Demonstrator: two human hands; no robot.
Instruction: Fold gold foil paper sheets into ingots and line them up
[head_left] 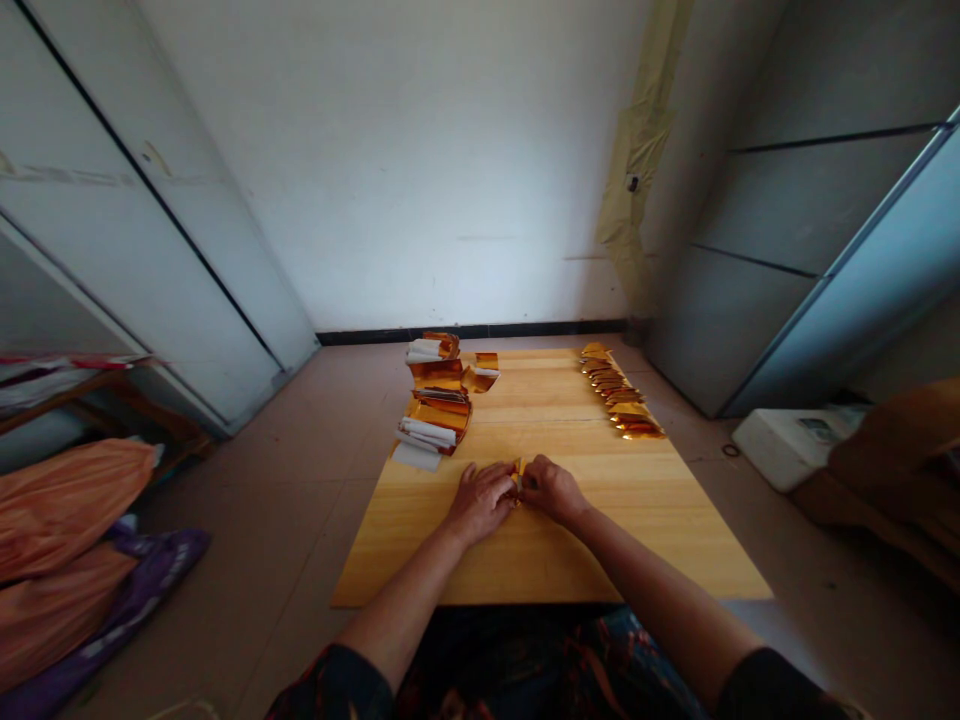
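My left hand (480, 498) and my right hand (551, 488) meet at the middle of a wooden board (660, 540). Between their fingertips sits a small piece of gold foil paper (517, 473), and both hands are closed on it. At the board's far left lies a loose pile of gold and white foil sheets (437, 400). A row of folded gold pieces (622, 393) runs along the far right edge.
The board lies on a tiled floor (285, 500) before a white wall. Orange and purple sacks (67, 540) lie at the left. A white box (791, 440) sits at the right beside grey cabinet panels (795, 260).
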